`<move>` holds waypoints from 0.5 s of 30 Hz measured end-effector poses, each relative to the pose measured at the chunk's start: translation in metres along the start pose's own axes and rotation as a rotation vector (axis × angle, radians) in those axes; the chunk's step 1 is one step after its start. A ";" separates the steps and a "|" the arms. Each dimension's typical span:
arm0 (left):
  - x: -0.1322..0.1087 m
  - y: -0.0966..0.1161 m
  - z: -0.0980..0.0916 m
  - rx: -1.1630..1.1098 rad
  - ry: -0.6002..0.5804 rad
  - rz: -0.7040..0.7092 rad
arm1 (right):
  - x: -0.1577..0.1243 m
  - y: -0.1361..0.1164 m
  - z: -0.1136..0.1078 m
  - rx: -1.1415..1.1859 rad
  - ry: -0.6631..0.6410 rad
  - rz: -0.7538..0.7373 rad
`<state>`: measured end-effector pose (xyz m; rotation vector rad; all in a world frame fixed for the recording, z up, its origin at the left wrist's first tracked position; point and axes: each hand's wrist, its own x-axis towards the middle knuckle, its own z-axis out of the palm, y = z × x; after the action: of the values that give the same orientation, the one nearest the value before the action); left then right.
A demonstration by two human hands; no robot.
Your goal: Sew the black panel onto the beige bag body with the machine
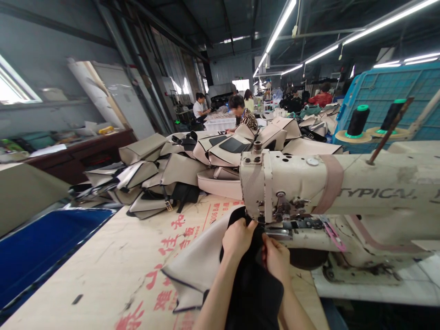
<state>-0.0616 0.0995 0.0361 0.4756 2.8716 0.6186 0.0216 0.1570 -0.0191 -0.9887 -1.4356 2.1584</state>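
Note:
Right under the head of a sewing machine [292, 178] lies a beige bag piece [202, 250] with dark edges and a black lining [256, 284]. My left hand [238, 238] is closed on the black material just left of the needle area. On the other side, my right hand [276, 256] pinches the black material below the machine's arm. The needle and presser foot are mostly hidden by the machine head and my fingers. The beige part spreads out left of my left forearm, and the black part hangs down between both forearms.
A heap of beige bags [165, 174] lies behind the plywood table [103, 256]. A blue bin [44, 247] stands at left. Pink thread snips [335, 236] hang by the machine. Black thread cones [357, 121] stand behind it. Several people sit farther back.

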 end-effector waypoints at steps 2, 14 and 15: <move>0.002 0.000 0.000 -0.014 0.001 0.015 | 0.002 -0.001 0.000 -0.021 0.017 -0.001; 0.002 -0.004 0.005 -0.085 0.030 0.053 | -0.018 -0.051 -0.108 -0.427 0.158 -0.371; 0.002 -0.004 0.005 -0.090 0.029 0.056 | -0.020 -0.061 -0.137 -0.540 0.370 -0.463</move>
<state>-0.0633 0.0986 0.0298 0.5384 2.8510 0.7670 0.1296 0.2590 0.0110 -1.0240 -1.8623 1.2141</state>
